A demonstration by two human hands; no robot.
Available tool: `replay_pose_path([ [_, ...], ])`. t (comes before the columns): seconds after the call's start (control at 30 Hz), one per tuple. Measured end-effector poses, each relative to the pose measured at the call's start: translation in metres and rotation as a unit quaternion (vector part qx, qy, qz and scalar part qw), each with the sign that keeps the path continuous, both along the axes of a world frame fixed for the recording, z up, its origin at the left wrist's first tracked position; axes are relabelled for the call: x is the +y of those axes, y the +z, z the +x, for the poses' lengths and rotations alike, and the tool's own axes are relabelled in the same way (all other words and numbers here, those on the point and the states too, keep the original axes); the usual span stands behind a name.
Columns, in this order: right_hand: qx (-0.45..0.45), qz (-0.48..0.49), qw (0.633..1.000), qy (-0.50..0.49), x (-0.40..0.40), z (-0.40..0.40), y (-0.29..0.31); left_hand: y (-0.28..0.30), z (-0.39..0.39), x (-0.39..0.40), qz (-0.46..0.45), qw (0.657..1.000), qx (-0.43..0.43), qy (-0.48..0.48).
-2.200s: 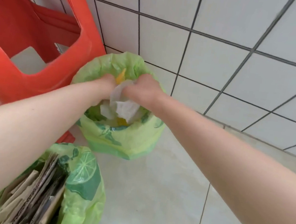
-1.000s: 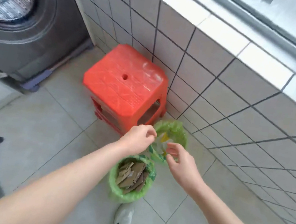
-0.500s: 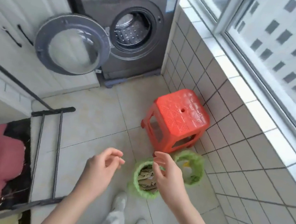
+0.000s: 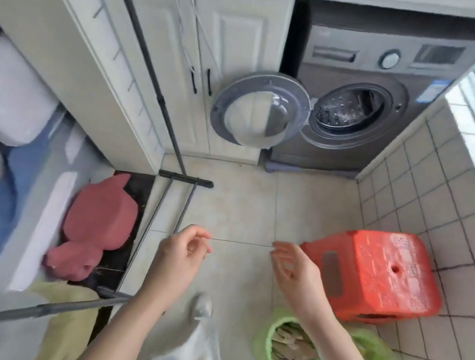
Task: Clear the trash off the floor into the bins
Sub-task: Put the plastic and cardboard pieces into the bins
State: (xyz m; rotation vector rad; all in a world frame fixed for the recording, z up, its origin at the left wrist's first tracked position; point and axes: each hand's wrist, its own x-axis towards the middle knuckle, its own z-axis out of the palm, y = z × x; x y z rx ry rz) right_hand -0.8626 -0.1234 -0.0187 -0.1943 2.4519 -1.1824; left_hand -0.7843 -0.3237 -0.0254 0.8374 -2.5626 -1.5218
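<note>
Two small bins lined with green bags stand on the tiled floor at the lower right. The nearer bin holds several cardboard scraps. The second bin is mostly hidden behind my right forearm. My left hand hangs over the floor, fingers loosely curled, holding nothing. My right hand is raised beside the red stool, fingers relaxed and empty. Both hands are above and away from the bins. The floor tiles between my hands show no trash.
A red plastic stool stands by the tiled wall next to the bins. A grey washing machine stands at the back with its door swung open. A dark metal rack and pink cushions lie left. My shoe is below.
My hands let go of the crumpled paper in the far bin and drew back empty. My view rose and swung left, from the bins to the washing machine and floor.
</note>
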Motion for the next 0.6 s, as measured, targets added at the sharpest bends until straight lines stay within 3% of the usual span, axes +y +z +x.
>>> replay_pose_path([
  [0.23,0.076,-0.011,0.996,-0.047,-0.072,-0.117,0.035,0.036,-0.122,-0.083,-0.037,0.998,0.036,-0.024],
  [0.6,0.121,-0.043,0.988,-0.080,-0.097,-0.313,0.076,0.067,-0.337,-0.115,-0.037,0.992,0.109,-0.047],
])
